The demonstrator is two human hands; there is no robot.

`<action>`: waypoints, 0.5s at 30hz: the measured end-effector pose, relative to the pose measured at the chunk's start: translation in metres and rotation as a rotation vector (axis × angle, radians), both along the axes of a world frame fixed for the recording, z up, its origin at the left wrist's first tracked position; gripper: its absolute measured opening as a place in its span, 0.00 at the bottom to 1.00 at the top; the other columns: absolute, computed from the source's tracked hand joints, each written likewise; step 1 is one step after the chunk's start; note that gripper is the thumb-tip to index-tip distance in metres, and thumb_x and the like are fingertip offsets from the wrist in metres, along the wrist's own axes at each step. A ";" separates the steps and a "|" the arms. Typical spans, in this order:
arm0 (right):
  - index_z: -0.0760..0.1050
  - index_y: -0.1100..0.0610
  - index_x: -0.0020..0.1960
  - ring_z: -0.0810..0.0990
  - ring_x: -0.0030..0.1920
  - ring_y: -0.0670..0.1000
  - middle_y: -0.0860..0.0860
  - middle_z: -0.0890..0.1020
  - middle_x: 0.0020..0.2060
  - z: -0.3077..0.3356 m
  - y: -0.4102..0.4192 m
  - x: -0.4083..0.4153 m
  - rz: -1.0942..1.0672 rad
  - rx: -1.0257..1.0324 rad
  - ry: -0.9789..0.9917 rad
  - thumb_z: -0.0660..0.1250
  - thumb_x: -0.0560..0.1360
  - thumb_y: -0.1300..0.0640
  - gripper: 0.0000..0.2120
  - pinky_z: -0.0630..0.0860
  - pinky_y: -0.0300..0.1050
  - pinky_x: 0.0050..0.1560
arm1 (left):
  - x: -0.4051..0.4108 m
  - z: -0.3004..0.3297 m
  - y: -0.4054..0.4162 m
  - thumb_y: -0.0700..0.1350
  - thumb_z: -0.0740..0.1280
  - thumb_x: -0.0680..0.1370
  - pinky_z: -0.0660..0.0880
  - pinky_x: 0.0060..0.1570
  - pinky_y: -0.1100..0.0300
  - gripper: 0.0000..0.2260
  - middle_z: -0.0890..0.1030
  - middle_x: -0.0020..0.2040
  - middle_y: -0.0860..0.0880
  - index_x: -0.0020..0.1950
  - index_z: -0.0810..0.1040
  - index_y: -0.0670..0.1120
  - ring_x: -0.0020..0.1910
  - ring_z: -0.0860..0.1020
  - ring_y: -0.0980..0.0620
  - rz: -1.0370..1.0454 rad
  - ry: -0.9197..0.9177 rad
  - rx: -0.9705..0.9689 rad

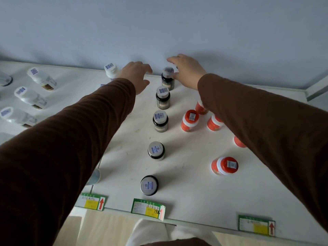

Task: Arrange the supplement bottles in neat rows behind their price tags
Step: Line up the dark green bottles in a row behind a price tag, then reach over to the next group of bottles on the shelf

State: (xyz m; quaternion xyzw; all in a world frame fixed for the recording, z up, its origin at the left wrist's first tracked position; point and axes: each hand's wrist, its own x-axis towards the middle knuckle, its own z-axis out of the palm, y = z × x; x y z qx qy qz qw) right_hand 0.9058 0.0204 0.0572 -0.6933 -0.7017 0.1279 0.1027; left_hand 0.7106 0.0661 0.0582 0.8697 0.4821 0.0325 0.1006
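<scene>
Several dark bottles with silver caps stand in one row on the white shelf (186,192), running back from the middle price tag (148,208). My right hand (186,70) touches the rearmost dark bottle (167,78) at its cap, near the back wall. My left hand (137,75) hovers open just left of that bottle, holding nothing. Several orange bottles (189,120) stand loosely scattered on the right, partly hidden by my right arm. A white bottle (111,70) stands behind my left hand.
Three white bottles (31,97) lie on their sides at the far left. Two more price tags sit on the front edge, one at the left (93,202) and one at the right (256,225). The blue-grey back wall (159,32) bounds the shelf.
</scene>
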 end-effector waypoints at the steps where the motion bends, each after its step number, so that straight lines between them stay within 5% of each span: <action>1: 0.70 0.55 0.71 0.74 0.64 0.57 0.56 0.74 0.65 0.004 -0.006 0.001 -0.001 0.013 0.006 0.64 0.79 0.57 0.21 0.68 0.46 0.60 | -0.002 0.004 -0.006 0.45 0.66 0.77 0.68 0.63 0.50 0.16 0.77 0.62 0.44 0.65 0.75 0.48 0.63 0.72 0.42 0.002 -0.006 0.009; 10: 0.77 0.53 0.64 0.73 0.62 0.58 0.56 0.77 0.60 0.042 -0.122 -0.007 0.028 0.149 -0.005 0.66 0.78 0.54 0.15 0.70 0.50 0.60 | -0.011 0.045 -0.096 0.46 0.67 0.76 0.68 0.60 0.49 0.17 0.76 0.61 0.44 0.65 0.75 0.48 0.62 0.72 0.41 -0.081 -0.072 0.099; 15: 0.78 0.51 0.63 0.73 0.60 0.55 0.54 0.78 0.58 0.049 -0.216 -0.006 -0.042 0.193 0.034 0.66 0.78 0.52 0.14 0.66 0.43 0.54 | -0.014 0.053 -0.178 0.46 0.69 0.75 0.69 0.60 0.49 0.16 0.77 0.60 0.44 0.63 0.77 0.48 0.61 0.73 0.41 -0.139 -0.148 0.109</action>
